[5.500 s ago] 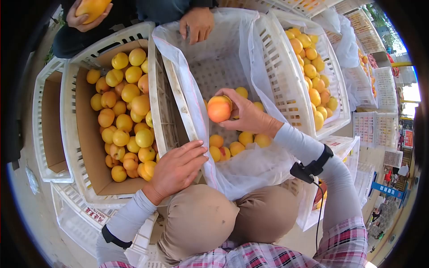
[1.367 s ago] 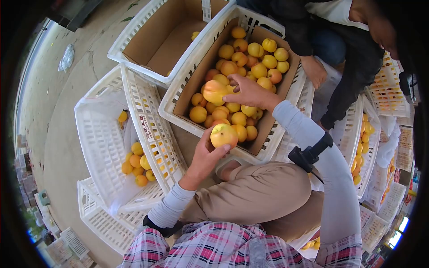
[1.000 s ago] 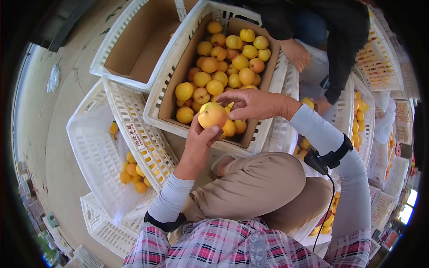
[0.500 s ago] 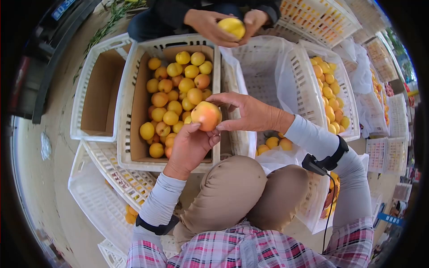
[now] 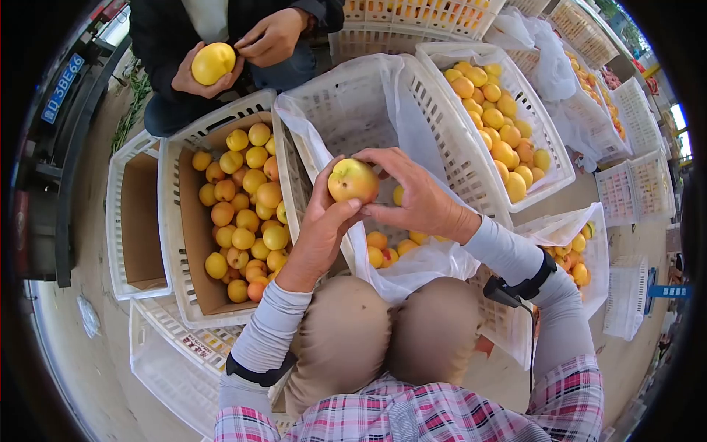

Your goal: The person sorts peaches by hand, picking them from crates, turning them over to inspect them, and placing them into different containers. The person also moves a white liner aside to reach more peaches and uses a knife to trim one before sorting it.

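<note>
A yellow peach with a red blush sits between my two hands, over the near edge of a white, plastic-lined crate. My left hand cups it from the left and below, the thumb lying across its lower side. From the right, my right hand grips it with fingers on top and thumb low. Several peaches lie in the near end of the lined crate, partly hidden by the liner. To the left, a cardboard-lined crate holds many similar peaches.
Across from me, a person's hand holds a large yellow peach; their other hand is beside it. A crate with a cardboard lining stands far left. More peach-filled crates stand right, and stacked crates lie near my left knee.
My view has swung right. My hands and the peach have shifted from the cardboard-lined crate toward the lined crate, and the peach shows another side. The other person's hands have moved apart.
</note>
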